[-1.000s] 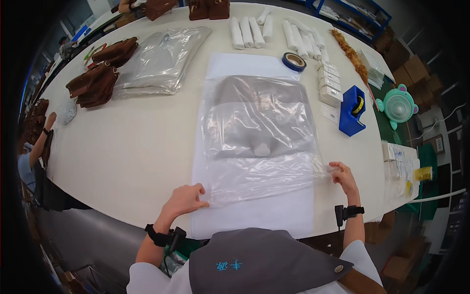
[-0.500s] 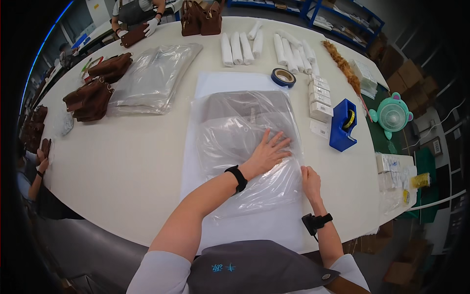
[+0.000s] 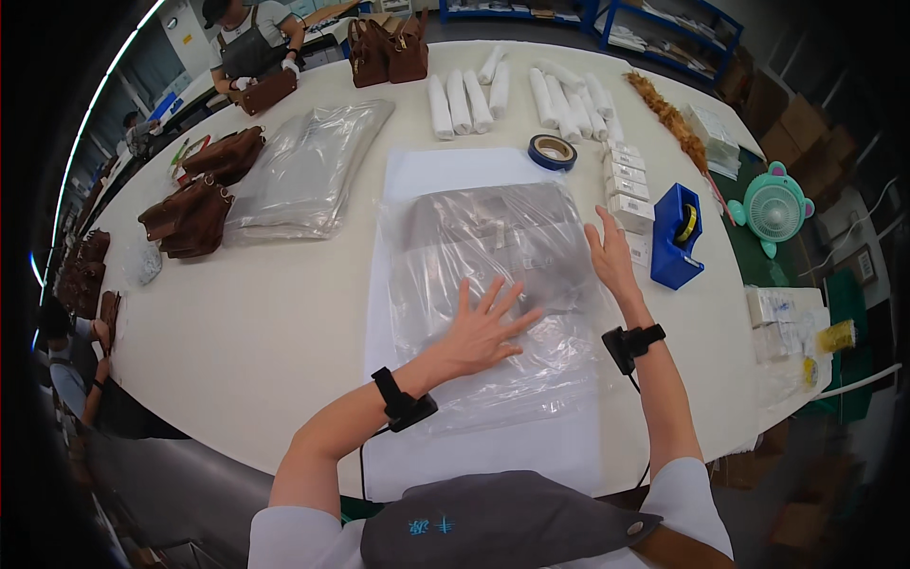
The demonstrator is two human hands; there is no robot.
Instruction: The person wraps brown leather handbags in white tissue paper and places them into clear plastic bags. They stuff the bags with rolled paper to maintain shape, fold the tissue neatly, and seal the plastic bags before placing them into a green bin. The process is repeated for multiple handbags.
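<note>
I see the left hand (image 3: 482,332) spread wide over the clear bag (image 3: 455,242) on the table (image 3: 275,360); the right hand (image 3: 613,258), also stretched, is at the bag's right edge.

Sheet (image 3: 569,455) on table (image 3: 256,332), directly before person. Plastic bag (image 3: 427,256) on sheet, item inside. Left hand (image 3: 483,334) over bag's near half; right hand (image 3: 612,261) at bag's right edge, contact unclear. Tape roll (image 3: 553,152) behind bag, at sheet's far right corner. Boxes (image 3: 629,211) right of tape roll; tape dispenser (image 3: 678,242) just right of boxes. Stacked bags (image 3: 308,175) behind and left of sheet, handbag pair (image 3: 190,218) left of stack. Roll groups (image 3: 464,100) behind sheet, side by side. Fan (image 3: 773,209) beyond table's right edge.
</note>
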